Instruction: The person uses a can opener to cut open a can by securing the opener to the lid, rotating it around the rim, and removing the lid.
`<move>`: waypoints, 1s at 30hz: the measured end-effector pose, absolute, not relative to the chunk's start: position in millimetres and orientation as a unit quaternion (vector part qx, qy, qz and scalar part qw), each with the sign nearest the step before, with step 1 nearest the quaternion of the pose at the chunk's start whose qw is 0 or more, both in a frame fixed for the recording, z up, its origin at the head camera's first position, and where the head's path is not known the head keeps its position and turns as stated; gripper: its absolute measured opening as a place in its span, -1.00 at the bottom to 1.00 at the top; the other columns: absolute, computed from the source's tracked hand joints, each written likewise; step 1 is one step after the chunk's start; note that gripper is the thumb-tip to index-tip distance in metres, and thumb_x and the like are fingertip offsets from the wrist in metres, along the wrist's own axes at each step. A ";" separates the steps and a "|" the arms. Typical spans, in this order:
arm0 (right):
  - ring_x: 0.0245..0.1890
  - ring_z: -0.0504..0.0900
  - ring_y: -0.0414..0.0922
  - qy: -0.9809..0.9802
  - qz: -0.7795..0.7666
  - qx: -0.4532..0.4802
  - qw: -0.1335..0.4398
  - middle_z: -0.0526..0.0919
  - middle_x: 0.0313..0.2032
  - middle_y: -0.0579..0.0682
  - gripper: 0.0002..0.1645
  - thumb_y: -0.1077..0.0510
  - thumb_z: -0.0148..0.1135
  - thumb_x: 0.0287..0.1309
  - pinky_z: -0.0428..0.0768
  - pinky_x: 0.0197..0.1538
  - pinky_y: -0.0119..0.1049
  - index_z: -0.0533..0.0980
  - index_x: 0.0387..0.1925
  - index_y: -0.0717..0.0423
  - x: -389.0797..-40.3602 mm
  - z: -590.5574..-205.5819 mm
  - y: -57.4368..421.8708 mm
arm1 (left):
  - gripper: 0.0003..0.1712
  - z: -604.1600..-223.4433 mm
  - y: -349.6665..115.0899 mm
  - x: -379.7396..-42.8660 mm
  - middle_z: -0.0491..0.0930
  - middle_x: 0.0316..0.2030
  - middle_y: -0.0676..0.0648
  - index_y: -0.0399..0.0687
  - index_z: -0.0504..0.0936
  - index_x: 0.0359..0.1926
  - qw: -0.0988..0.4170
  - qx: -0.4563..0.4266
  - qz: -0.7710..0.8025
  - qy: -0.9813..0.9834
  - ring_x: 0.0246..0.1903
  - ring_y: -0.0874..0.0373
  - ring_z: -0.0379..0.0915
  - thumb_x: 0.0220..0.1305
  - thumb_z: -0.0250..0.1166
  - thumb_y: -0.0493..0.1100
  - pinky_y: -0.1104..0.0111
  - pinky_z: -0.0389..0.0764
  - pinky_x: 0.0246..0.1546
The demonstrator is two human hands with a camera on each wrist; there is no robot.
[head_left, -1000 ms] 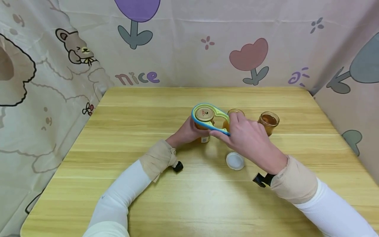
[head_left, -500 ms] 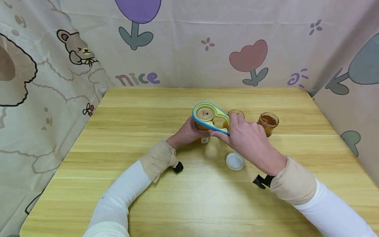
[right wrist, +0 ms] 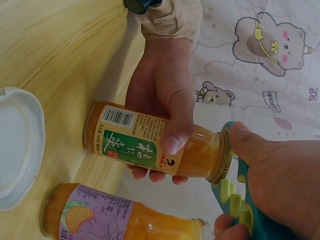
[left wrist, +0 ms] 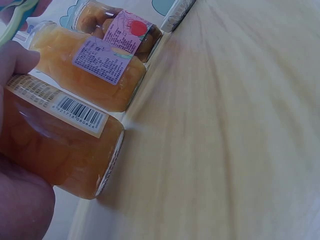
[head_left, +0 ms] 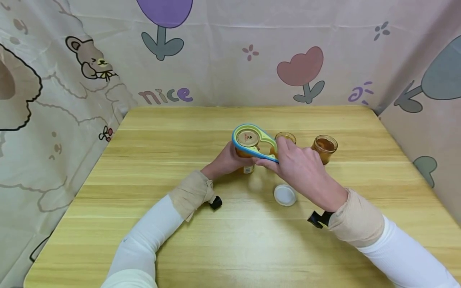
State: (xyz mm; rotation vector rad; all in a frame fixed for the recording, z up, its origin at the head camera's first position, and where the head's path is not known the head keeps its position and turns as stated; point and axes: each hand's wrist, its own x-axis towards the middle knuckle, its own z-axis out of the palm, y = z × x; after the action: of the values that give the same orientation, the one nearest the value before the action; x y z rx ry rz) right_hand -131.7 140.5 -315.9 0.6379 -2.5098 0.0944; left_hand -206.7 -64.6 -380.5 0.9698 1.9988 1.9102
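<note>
My left hand (head_left: pixel 230 162) grips the body of an upright glass jar (right wrist: pixel 132 137) of amber fruit with a green and tan label. A gold lid (head_left: pixel 247 138) sits on that jar. Looped around the lid is a blue and lime-green jar opener (head_left: pixel 264 156), its handle gripped by my right hand (head_left: pixel 304 170). In the right wrist view, the right thumb lies along the opener near the lid, with fingers curled below. The left thumb crosses the label in that view.
A lidless jar with a purple label (left wrist: pixel 102 60) stands just right of the held one, partly behind my right hand. Beyond it is another lidless jar (head_left: pixel 325 148) with dark contents. A loose white-lined lid (head_left: pixel 285 195) lies nearer on the wooden table (head_left: pixel 230 248).
</note>
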 end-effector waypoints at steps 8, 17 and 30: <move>-0.88 0.17 -0.10 -0.937 0.045 0.234 0.255 0.28 -0.69 -0.06 -0.25 -0.45 0.20 0.02 0.19 -0.87 -0.31 0.25 -0.39 0.14 -132.4 -316.5 140.1 | -0.34 -387.7 -64.8 -211.9 0.50 -0.01 -0.32 -0.22 0.30 0.20 0.096 0.333 0.646 0.680 -0.01 0.03 0.44 0.09 0.38 -0.38 0.18 0.41 0.15; -0.88 0.19 -0.07 -0.946 0.060 0.218 0.230 0.28 -0.69 -0.06 -0.26 -0.47 0.17 0.03 0.22 -0.86 -0.27 0.23 -0.40 0.11 -131.4 -317.0 139.4 | -0.33 -381.0 -64.6 -207.4 0.46 0.02 -0.39 -0.26 0.29 0.21 0.097 0.337 0.645 0.679 0.00 0.03 0.44 0.09 0.37 -0.41 0.19 0.43 0.15; -0.82 0.28 -0.06 -0.951 0.063 0.233 0.192 0.31 -0.66 -0.02 -0.30 -0.42 0.12 0.14 0.30 -0.81 -0.25 0.30 -0.32 0.16 -129.7 -312.1 137.5 | -0.34 -379.0 -65.3 -205.5 0.48 -0.01 -0.31 -0.21 0.31 0.21 0.104 0.328 0.643 0.684 -0.01 0.04 0.44 0.10 0.37 -0.38 0.21 0.43 0.14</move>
State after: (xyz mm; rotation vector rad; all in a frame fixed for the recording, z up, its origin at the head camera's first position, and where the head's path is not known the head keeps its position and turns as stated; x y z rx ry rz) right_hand -129.7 137.5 -312.1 0.6544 -2.6708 0.1780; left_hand -205.5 -65.3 -379.0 0.9674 2.0184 1.8954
